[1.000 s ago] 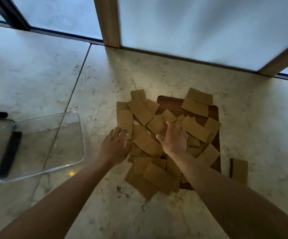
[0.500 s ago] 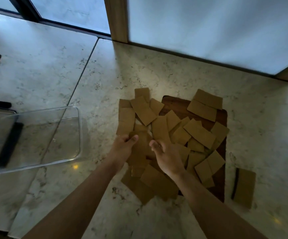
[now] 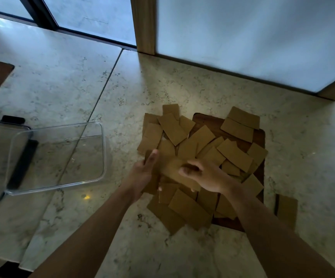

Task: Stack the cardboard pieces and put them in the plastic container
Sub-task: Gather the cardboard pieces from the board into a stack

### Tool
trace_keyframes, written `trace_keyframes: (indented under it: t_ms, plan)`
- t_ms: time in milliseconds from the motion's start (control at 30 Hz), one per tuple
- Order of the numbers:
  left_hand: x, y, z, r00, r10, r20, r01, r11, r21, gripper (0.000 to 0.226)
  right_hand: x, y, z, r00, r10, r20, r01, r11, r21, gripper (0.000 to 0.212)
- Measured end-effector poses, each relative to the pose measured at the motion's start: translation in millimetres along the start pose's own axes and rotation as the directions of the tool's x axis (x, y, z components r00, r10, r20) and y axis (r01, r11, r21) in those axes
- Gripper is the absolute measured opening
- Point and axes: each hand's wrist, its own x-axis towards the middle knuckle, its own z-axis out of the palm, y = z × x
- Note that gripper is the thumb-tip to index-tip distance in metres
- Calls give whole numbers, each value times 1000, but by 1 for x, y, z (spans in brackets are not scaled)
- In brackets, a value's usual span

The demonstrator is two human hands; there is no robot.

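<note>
Blurred at the middle: brown cardboard piece (image 3: 172, 169) pinched between left hand (image 3: 142, 173) and right hand (image 3: 206, 177), over the scattered cardboard pile (image 3: 200, 163). Dark board (image 3: 260, 137) mostly covered. Clear plastic container (image 3: 58, 157) empty, left.

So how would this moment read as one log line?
step: gathering | hands: both gripping cardboard piece above pile | plastic container: empty, left of pile
</note>
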Motion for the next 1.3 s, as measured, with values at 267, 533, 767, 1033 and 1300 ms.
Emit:
trace_keyframes:
  t_ms: [267, 533, 767, 1033, 1300]
  plan:
    - [7, 2, 2, 948, -112, 297, 87, 992, 96, 26, 7, -9, 1, 963, 35, -266, 12, 984, 176, 48]
    - [23, -13, 2, 947, -178, 267, 235, 951, -200, 58, 33, -7, 22, 920, 57, -388, 31, 976, 217, 14]
    - [32, -4, -10, 996, -86, 26, 90, 936, -340, 38, 50, -5, 25, 794, 245, -556, -362, 926, -108, 104]
    - [38, 9, 1, 986, 139, -94, -119, 975, 186, 52, 19, 1, -12, 952, 158, -263, -146, 987, 64, 39]
    - [34, 0, -7, 995, 29, 95, -59, 946, 320, 48, 21, -33, -21, 995, 50, 85, -14, 926, -377, 59]
